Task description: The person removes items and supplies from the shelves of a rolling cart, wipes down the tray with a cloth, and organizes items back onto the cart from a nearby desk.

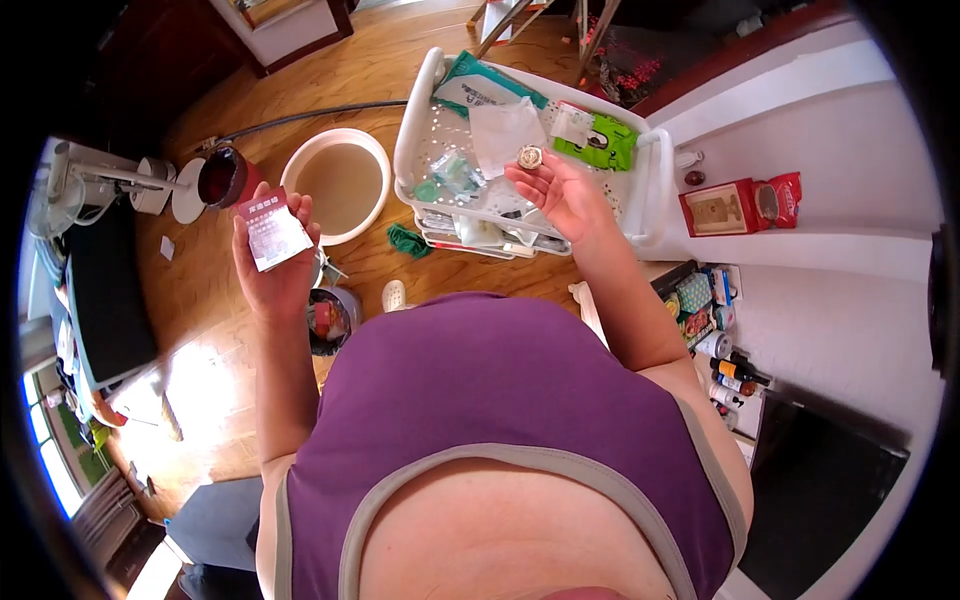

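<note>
My left hand [275, 270] is wrapped round a small red and white printed packet [275, 232], its text side facing up. Over the right part of a white plastic basket [408, 150], my right hand [558, 192] has its palm up and holds a small round gold-and-white object [530, 157] at the fingertips. Inside the basket are a teal and white pack [485, 88], a white sheet [505, 135], a green pack [605, 143] and some clear plastic wrapping [457, 172].
A white-rimmed round bucket [337, 140] stands on the wooden floor left of the basket. A green cloth [408, 241] lies below it, near a bin [333, 320]. On a white ledge at right is a red box [718, 208]. Bottles [735, 370] stand lower right.
</note>
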